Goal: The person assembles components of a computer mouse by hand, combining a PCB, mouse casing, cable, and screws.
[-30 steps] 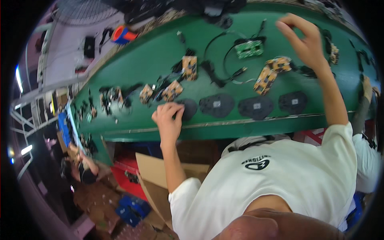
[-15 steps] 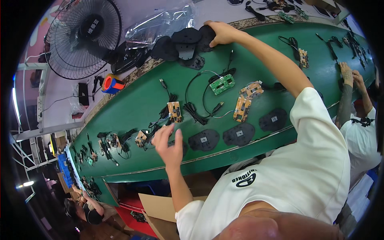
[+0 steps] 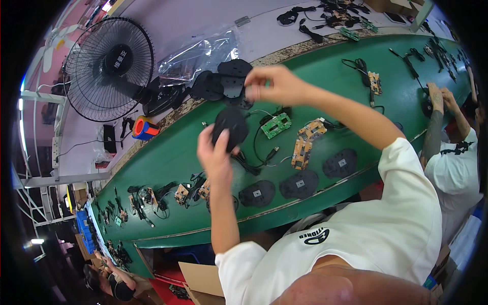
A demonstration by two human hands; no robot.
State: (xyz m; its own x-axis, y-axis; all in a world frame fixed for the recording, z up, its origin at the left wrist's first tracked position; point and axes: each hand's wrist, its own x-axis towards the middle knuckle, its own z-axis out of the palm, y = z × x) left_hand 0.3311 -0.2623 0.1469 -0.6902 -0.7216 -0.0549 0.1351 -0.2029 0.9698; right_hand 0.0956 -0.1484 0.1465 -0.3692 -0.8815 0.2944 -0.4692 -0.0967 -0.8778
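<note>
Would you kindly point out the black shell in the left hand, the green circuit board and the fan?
black shell (image 3: 230,127), head view, middle of its dark face.
green circuit board (image 3: 276,125), head view, board centre.
fan (image 3: 109,68), head view, grille near hub.

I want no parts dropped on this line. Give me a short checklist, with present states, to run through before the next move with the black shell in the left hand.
1. Left hand grips the black shell: ok, fingers wrap its lower edge.
2. Right hand free to help: cannot tell, its fingers pinch near the stack of black shells.
3. Green circuit board in reach on the belt: ok.
4. Bare green belt beneath the shell: ok.
5. Co-worker's hands apart from this spot: ok, far along the belt.
</note>
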